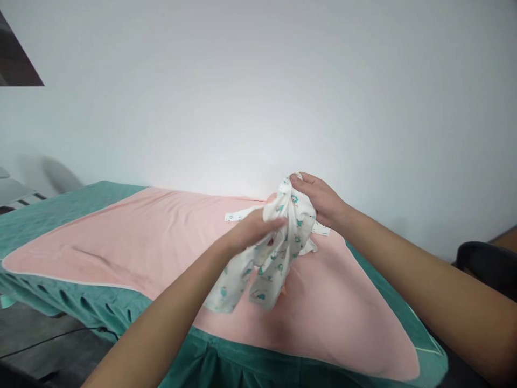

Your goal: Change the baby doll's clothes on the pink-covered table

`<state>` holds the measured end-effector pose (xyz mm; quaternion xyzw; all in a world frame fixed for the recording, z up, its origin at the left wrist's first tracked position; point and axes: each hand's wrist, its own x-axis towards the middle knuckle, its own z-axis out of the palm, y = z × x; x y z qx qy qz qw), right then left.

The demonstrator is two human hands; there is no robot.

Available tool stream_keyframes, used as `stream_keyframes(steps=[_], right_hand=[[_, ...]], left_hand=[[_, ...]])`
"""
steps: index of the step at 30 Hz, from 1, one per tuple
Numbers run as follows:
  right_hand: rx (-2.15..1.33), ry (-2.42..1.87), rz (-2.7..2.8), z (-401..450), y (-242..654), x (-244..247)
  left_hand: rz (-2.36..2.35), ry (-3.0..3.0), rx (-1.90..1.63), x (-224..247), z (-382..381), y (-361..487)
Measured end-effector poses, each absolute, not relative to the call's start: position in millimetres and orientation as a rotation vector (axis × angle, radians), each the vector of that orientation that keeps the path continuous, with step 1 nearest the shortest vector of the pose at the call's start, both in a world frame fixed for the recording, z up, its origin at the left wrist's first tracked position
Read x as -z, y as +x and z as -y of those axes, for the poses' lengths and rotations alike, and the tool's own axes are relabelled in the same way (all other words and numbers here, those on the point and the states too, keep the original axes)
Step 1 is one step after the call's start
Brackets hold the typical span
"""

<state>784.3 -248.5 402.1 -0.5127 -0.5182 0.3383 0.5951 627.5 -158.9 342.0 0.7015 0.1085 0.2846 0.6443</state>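
Note:
A pair of small white baby pants [299, 221] with a teal print hangs in the air, its two legs pointing down toward me. My right hand [319, 196] pinches the waistband at the top. My left hand [258, 229] is closed on the left side of the pants, thumb across the front. Behind them, white printed sleeves [321, 229] stick out on both sides, part of a garment lying on the pink cloth [161, 237]. Skin-toned bits show above and below the pants; most of what lies there is hidden.
The pink cloth lies over a teal-covered bed [81, 202] set against a white wall [242, 97]. A black rounded object [484, 269] stands at the right edge. A dark cable [52, 337] runs across the floor at lower left.

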Motion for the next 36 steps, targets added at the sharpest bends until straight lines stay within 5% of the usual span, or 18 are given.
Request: stream_keyframes(steps=[9, 17, 25, 31, 36], right_hand=[[-1.427, -1.696, 1.555, 249, 817, -366], [-1.149, -1.256, 0.864, 231, 818, -333], [-1.532, -1.531, 1.193, 241, 805, -325], [-1.123, -1.259, 0.933, 232, 816, -319], [-1.306, -1.213, 0.870, 243, 799, -311]], left_hand=[[-0.212, 1.025, -0.617, -294, 140, 653], [-0.168, 1.051, -0.308, -263, 157, 665], [-0.077, 0.935, -0.402, -265, 148, 663], [-0.223, 1.137, -0.414, -271, 148, 649], [-0.192, 1.061, -0.416, -268, 153, 645]])
